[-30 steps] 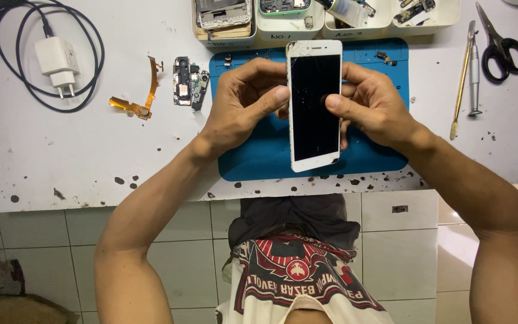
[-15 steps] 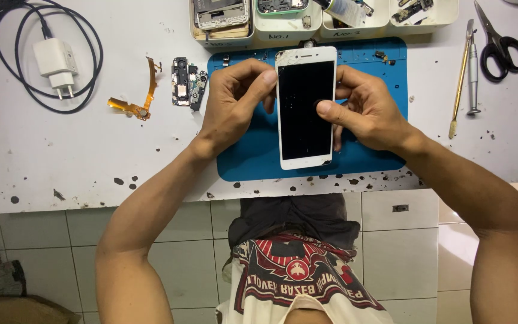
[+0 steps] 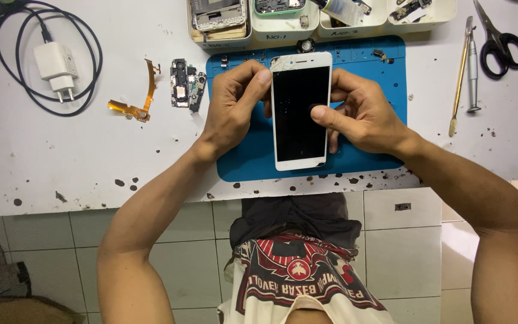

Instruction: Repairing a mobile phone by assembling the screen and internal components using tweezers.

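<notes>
In the head view, both hands hold a white smartphone (image 3: pixel 300 111) with a dark, cracked screen, just above the blue repair mat (image 3: pixel 241 162) on the bench (image 3: pixel 61 156). The left hand (image 3: pixel 233 108) is closed on the phone's left edge near the top, with the thumb at the upper corner. The right hand (image 3: pixel 364 117) grips the right edge, and its thumb presses flat on the glass near the middle.

I judge that the step in hand is handling the front panel: pressing or testing the screen against the body. The pictures do not show whether it is loose or seated. The next move calls for even pressure along the edges, because the glass is cracked at the top corner and may splinter.

Left of the left grip lie a small circuit board (image 3: pixel 186 83) and an orange flex cable (image 3: pixel 139 99); further left a white charger (image 3: pixel 56 66). Right of the right grip lie a thin metal pry tool (image 3: pixel 460 72) and black scissors (image 3: pixel 502 39). Beyond the phone stand parts trays (image 3: pixel 283 27).
</notes>
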